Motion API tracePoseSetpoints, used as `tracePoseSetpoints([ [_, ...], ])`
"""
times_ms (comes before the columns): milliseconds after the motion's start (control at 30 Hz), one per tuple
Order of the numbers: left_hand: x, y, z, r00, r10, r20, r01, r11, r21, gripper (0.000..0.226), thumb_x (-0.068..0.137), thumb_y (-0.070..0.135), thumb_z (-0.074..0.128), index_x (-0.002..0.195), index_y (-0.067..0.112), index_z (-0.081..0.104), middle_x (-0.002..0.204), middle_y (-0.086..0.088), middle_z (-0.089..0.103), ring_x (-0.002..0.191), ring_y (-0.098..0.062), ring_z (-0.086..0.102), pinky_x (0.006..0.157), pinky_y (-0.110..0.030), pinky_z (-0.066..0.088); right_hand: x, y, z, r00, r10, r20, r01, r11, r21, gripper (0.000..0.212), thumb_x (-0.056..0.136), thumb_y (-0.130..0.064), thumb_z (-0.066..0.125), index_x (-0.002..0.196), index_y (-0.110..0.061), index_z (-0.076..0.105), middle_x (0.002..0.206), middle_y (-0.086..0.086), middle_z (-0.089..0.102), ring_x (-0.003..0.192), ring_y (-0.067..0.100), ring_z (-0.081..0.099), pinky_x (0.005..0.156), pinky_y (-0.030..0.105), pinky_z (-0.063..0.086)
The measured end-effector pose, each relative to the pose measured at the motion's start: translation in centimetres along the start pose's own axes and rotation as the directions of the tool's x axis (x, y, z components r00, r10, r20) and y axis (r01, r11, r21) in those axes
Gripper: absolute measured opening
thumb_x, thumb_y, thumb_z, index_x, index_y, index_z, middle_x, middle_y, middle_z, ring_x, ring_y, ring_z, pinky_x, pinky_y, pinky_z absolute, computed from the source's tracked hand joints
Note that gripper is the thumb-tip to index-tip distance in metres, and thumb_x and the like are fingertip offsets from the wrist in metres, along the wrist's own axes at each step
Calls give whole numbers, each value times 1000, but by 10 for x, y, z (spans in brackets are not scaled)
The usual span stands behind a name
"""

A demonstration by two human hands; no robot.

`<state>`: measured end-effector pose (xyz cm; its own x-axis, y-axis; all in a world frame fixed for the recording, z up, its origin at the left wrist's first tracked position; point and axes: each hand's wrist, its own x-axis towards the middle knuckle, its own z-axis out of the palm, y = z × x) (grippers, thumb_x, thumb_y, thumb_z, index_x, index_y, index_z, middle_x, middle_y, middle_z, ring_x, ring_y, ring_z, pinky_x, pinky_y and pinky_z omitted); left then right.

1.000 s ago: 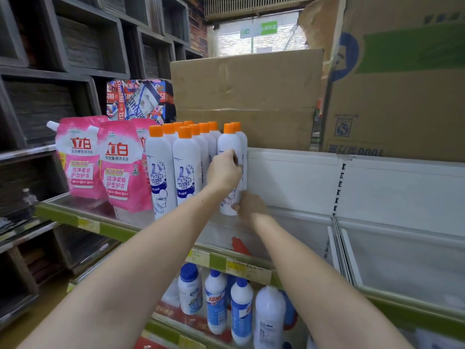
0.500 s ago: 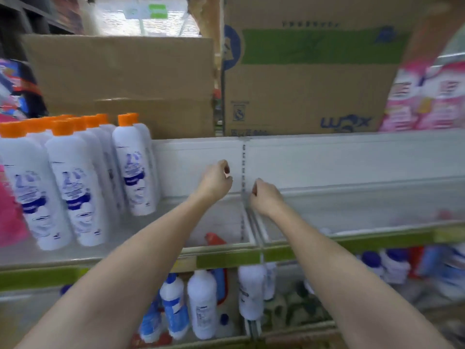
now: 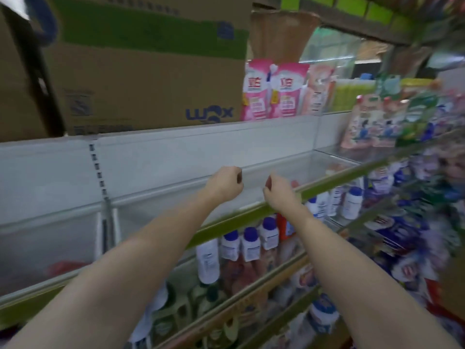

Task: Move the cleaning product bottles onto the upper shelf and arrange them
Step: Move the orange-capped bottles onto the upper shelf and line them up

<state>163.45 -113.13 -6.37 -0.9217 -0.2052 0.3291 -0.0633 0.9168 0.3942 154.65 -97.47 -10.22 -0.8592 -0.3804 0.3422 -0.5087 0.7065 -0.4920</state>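
Note:
My left hand (image 3: 224,185) and my right hand (image 3: 278,192) hover side by side over the upper shelf (image 3: 251,215), fingers loosely curled, holding nothing. The stretch of upper shelf under and beside them is bare glass with a green front strip. On the shelf below stand white bottles with blue caps (image 3: 249,244) and a taller white bottle (image 3: 207,260). The orange-capped bottles are out of view to the left. The picture is blurred by motion.
Pink refill pouches (image 3: 274,93) stand behind the shelf's white back panel (image 3: 176,157), next to a big cardboard box (image 3: 141,84). More pouches and packets (image 3: 392,119) fill the shelves on the right. A slotted upright (image 3: 99,172) divides the shelf sections.
The view has swung right, so the orange-capped bottles left the frame. My left hand let go of the white bottle, and both hands travelled right along the upper shelf.

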Motion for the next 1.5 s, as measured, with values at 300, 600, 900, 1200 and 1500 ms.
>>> tracePoseSetpoints([
  [300, 66, 149, 118, 951, 285, 118, -300, 944, 140, 17, 88, 24, 56, 86, 9, 65, 93, -17, 70, 91, -37, 63, 68, -36, 41, -16, 188, -56, 977, 211, 40, -210, 978, -21, 6, 96, -15, 53, 94, -12, 48, 107, 22, 63, 102, 39, 60, 79, 40, 43],
  [600, 81, 206, 234, 867, 338, 366, -434, 874, 219, 4, 91, 16, 52, 93, 12, 52, 92, -11, 58, 85, -34, 59, 70, -42, 50, -25, 297, -72, 929, 321, 183, -321, 947, -33, 8, 98, -16, 53, 94, -15, 46, 97, 9, 58, 95, 31, 58, 77, 39, 48],
  [900, 119, 219, 314, 885, 225, 407, -240, 971, -15, 15, 92, 22, 59, 102, 9, 60, 107, -12, 68, 91, -26, 61, 75, -37, 50, -3, 359, -46, 921, 364, 137, -371, 929, 21, 5, 98, -17, 54, 97, -12, 52, 96, 6, 61, 87, 23, 59, 77, 42, 53],
  [1200, 197, 223, 393, 912, 98, 399, -25, 983, -183, 12, 96, 19, 53, 84, 19, 55, 93, -4, 59, 84, -21, 57, 73, -32, 47, 79, 438, -26, 892, 399, 213, -390, 917, -86, 23, 93, -18, 58, 115, -15, 56, 108, 9, 63, 98, 30, 63, 86, 47, 56],
  [1500, 260, 213, 469, 893, -45, 448, 128, 979, -157, 19, 95, 8, 55, 114, 9, 58, 110, -12, 64, 98, -27, 62, 88, -46, 55, 151, 486, -5, 905, 349, 245, -344, 937, -64, 12, 99, -13, 55, 111, -10, 53, 114, 12, 59, 102, 27, 58, 83, 33, 46],
])
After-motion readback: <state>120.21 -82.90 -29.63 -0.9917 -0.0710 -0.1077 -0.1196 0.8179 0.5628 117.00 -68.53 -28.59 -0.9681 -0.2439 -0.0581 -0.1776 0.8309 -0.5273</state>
